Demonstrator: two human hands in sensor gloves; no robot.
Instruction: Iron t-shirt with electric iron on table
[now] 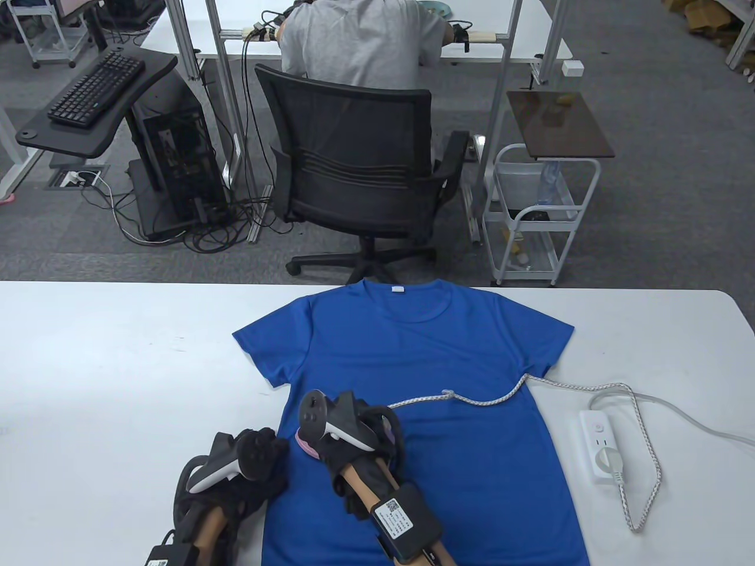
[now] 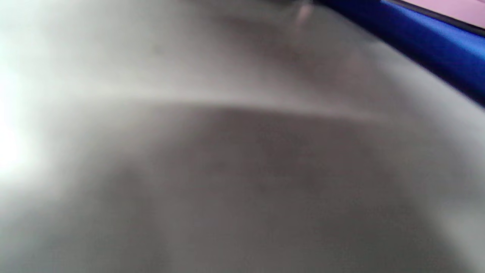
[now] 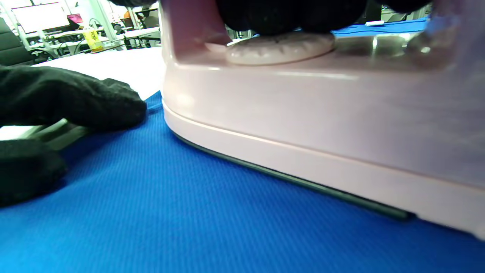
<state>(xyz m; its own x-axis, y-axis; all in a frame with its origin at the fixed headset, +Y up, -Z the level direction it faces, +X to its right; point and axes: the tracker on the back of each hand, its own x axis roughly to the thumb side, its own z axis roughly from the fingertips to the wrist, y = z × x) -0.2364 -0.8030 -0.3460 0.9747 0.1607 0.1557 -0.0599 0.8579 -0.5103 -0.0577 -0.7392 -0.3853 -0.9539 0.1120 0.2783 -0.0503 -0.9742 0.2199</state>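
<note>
Your right hand (image 1: 348, 439) grips the pink iron (image 3: 303, 113), flat on the blue t-shirt's (image 1: 413, 377) left side; your left hand (image 1: 236, 471) presses that shirt's edge on the table (image 1: 118, 365), fingers (image 3: 75, 98) flat.

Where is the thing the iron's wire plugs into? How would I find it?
Look at the white table and find the blue t-shirt spread on it. Just right of the shirt's lower half lies a white power strip. It is the only flat white block there, with the iron's plug pushed into it.
</note>
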